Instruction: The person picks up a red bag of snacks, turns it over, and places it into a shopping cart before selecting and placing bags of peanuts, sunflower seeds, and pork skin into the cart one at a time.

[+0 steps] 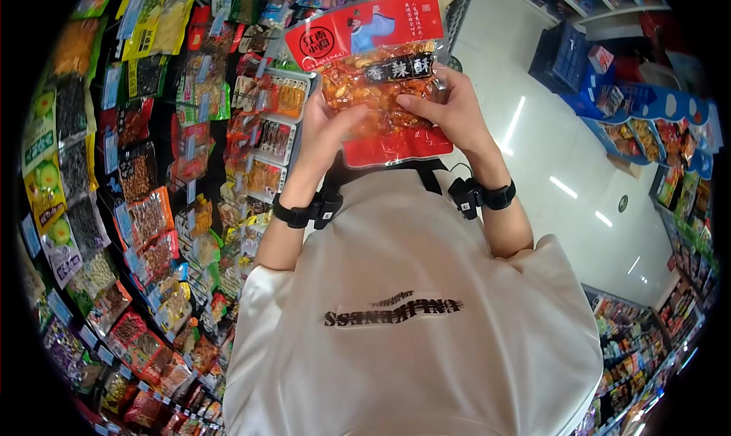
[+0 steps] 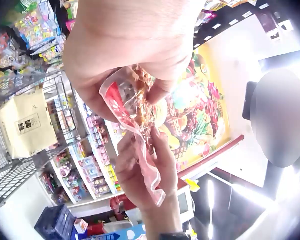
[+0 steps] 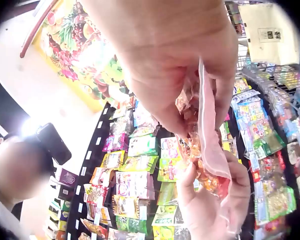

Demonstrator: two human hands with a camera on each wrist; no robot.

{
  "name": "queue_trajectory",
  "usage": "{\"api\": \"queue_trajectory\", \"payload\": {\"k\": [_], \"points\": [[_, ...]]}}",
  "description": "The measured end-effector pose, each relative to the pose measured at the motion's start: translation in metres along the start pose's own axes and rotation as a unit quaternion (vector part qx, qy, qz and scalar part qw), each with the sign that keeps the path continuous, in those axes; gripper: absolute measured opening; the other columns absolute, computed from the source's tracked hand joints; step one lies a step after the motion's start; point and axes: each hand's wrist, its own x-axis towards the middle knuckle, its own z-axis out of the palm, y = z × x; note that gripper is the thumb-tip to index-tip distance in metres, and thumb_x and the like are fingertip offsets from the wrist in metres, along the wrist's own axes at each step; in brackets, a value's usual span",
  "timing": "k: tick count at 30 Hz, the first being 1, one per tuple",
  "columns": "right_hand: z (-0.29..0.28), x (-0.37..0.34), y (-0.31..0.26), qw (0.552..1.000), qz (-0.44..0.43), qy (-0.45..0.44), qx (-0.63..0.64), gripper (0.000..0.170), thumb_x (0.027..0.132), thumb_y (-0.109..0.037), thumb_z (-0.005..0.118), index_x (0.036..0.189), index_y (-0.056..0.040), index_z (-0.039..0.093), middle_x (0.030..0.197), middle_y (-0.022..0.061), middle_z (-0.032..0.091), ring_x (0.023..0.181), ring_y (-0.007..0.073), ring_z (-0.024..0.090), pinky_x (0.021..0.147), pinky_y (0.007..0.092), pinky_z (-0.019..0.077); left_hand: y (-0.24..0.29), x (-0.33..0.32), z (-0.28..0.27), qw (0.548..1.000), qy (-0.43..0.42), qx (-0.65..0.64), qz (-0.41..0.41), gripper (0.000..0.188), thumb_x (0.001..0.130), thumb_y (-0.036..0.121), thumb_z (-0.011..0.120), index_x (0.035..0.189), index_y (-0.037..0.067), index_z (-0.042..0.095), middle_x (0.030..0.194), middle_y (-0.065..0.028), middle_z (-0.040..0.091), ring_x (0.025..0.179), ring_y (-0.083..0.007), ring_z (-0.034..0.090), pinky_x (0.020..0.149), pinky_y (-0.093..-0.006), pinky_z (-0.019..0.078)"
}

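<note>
A red snack bag (image 1: 381, 78) with a clear window over orange-brown pieces is held up in front of the chest, its printed face toward the head camera. My left hand (image 1: 326, 127) grips its left side, thumb across the front. On the right side my right hand (image 1: 461, 112) pinches it, thumb pressed on the window and fingers behind. Seen edge-on in the left wrist view, the bag (image 2: 135, 117) sits between thumb and fingers of both hands. In the right wrist view its pale sealed edge (image 3: 210, 135) runs down from one hand to the other.
Racks of hanging snack packets (image 1: 152, 207) rise close on the left. A wire cart (image 2: 45, 107) holding a tan paper bag (image 2: 27, 122) stands just ahead. Toward the right are a pale floor (image 1: 567, 185), a blue crate (image 1: 571, 59) and a blue display shelf (image 1: 647, 124).
</note>
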Motion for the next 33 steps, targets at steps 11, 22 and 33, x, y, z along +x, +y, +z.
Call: {"api": "queue_trajectory", "payload": {"k": [11,22,33], "points": [[0.014,0.005,-0.005,0.996,-0.009,0.086,-0.020,0.035,0.082,-0.003,0.071,0.115,0.0036,0.059,0.103,0.0064,0.067,0.090,0.0103,0.062,0.079,0.0261,0.0529,0.013,0.028,-0.010,0.998,-0.059,0.020,-0.025,0.040,0.084,0.002,0.065,0.121,-0.003,0.050,0.103,-0.0114,0.067,0.087,-0.0166,0.068,0.072,-0.0280,0.0570],[0.094,0.063,-0.018,0.995,0.022,0.101,0.010,0.032,0.084,0.000,0.068,0.114,0.0044,0.058,0.105,0.0105,0.067,0.091,0.0154,0.065,0.075,0.0282,0.0578,0.051,0.048,-0.089,0.997,-0.067,-0.025,0.016,0.046,0.083,0.003,0.064,0.125,-0.004,0.048,0.109,-0.0098,0.064,0.095,-0.0137,0.064,0.080,-0.0270,0.0540],[0.151,0.101,0.002,0.989,0.013,0.144,-0.040,0.031,0.083,-0.002,0.070,0.110,0.0051,0.059,0.099,0.0109,0.068,0.084,0.0140,0.067,0.075,0.0255,0.0554,0.058,0.069,-0.158,0.997,-0.066,-0.023,0.037,0.059,0.078,0.003,0.073,0.129,-0.002,0.043,0.111,-0.0102,0.063,0.099,-0.0141,0.063,0.083,-0.0272,0.0533]]}}
